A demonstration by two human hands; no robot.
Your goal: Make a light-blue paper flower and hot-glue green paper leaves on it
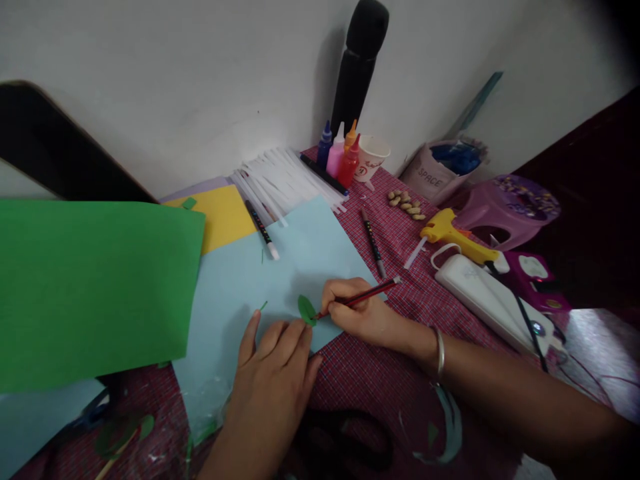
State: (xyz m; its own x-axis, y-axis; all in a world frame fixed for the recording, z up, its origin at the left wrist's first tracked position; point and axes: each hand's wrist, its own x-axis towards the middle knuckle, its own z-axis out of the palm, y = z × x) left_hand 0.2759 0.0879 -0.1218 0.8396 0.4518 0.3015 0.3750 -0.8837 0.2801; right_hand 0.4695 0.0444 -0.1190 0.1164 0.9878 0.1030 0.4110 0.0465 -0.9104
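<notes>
My right hand is closed around a red and black pencil, its tip on a small green leaf-shaped paper cutout. My left hand lies flat with the fingers extended, fingertips touching the lower edge of the cutout. Both hands are over a light blue paper sheet. Beside the blue sheet, at left, lies a large green sheet, with part of a yellow sheet showing behind it.
White paper strips, paint bottles and a paper cup stand along the wall. A yellow glue gun, a white power strip and peanuts are at right. Dark scissors lie near my wrists.
</notes>
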